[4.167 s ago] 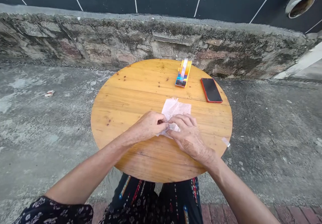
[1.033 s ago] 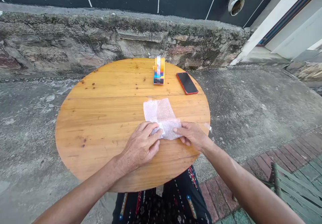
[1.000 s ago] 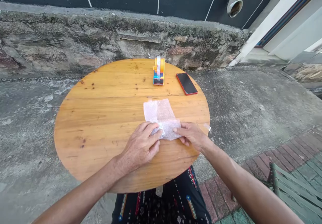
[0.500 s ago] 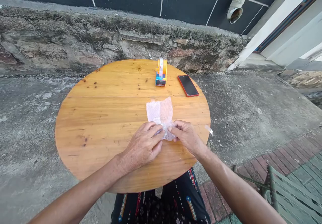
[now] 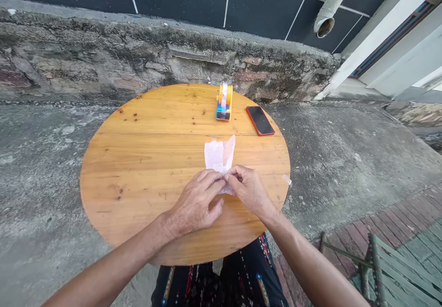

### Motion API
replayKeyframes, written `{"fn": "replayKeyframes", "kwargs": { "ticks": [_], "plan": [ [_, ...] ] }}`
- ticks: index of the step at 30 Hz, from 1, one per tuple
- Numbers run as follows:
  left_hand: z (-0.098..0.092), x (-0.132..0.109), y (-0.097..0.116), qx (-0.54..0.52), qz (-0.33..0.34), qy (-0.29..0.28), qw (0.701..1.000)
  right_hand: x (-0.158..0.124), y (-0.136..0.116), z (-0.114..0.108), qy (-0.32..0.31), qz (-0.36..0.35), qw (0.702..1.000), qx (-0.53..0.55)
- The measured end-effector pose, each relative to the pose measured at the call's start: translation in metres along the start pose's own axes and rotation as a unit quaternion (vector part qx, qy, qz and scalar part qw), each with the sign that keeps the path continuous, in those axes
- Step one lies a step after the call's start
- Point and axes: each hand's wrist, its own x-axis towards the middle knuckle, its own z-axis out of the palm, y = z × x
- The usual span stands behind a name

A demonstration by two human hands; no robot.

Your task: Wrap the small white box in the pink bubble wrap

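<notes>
A small piece of whitish, see-through bubble wrap lies on the round wooden table, its right side folded over toward the middle. My left hand rests on its near left part, fingers stretched out across it and thumb apart. From the right, my right hand pinches the wrap's folded edge between thumb and fingers, close to my left fingertips. Both hands hide the near part of the wrap, and whatever may lie inside it cannot be made out.
A yellow and blue tape dispenser stands at the table's far side. Right of it lies a phone with a red case. A strip of clear tape hangs off the right edge of the wooden table. A slatted chair stands at lower right.
My right hand has moved left, bringing the wrap's right side inward, so the wrap looks narrower. My left hand stays nearly in place, its thumb further from the fingers.
</notes>
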Motion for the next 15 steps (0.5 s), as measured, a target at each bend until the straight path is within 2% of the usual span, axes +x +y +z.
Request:
{"fn": "replayKeyframes", "kwargs": {
  "ticks": [3, 10, 15],
  "plan": [
    [-0.001, -0.004, -0.001, -0.021, 0.007, 0.014, 1.000, -0.002, -0.002, -0.002, -0.006, -0.013, 0.999, -0.029],
    [0.010, -0.009, -0.011, 0.019, 0.055, 0.057, 0.997, -0.004, -0.007, -0.004, -0.010, -0.039, 0.996, -0.082],
    [0.010, -0.008, -0.013, 0.014, 0.040, 0.072, 0.997, -0.004, -0.008, -0.003, -0.029, -0.057, 0.989, -0.130]
  ]
}}
